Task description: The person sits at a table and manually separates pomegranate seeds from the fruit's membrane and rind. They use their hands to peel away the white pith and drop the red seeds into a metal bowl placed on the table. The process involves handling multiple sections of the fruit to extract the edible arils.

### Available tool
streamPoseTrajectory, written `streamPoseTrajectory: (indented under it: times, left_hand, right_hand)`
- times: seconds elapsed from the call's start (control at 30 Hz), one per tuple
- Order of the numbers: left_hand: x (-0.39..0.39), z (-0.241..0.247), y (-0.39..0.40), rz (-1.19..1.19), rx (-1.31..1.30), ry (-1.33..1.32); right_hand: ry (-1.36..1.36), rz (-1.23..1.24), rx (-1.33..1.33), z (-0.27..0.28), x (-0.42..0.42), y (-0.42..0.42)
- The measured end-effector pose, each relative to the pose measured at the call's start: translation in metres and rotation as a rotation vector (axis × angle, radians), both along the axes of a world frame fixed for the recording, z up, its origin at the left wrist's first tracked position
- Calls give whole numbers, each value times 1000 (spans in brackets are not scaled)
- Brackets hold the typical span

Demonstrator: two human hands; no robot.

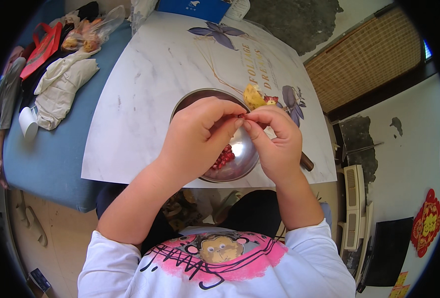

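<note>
My left hand (201, 134) and my right hand (275, 138) meet at the fingertips above a metal bowl (242, 164). Between the thumbs and forefingers of both hands is a small red piece of pomegranate (241, 116). Red pomegranate seeds (224, 157) lie in the bowl, partly hidden by my left hand. Just behind my right hand, a broken pomegranate with yellow rind (254, 97) rests on the table, red seeds showing in it. A dark brown handle (306, 162) sticks out beside my right wrist; the rest of it is hidden.
The bowl stands near the front edge of a marble-patterned table (141, 93). A blue box (195, 9) is at its far end. On the blue couch (67, 164) at left lie a red bag (43, 50), bagged fruit (87, 37) and pale cloth (63, 87). Part of another person shows at far left.
</note>
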State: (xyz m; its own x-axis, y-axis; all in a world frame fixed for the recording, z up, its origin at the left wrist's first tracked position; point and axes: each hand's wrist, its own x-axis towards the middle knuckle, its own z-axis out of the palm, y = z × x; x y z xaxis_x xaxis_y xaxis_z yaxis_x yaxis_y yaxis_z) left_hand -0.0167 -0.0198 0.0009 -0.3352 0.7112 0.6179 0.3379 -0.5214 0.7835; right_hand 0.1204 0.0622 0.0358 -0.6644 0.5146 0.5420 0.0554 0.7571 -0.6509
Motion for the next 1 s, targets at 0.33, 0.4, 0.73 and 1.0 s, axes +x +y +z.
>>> streamPoseTrajectory:
  times: [0.33,0.4,0.73,1.0]
  left_hand:
    - [5,1,-3,-219,-104,-425]
    - [4,1,-3,-234,-120,-433]
    - [5,-1,-3,-157,-99,-339]
    - [4,-4,-1,-64,-26,-206]
  right_hand:
    - [48,-36,252,-2,-3,-6]
    - [47,-34,257,-3,-3,-6]
    - [-5,-53,44,0,1,-8]
    - [-23,-68,97,0,1,-8]
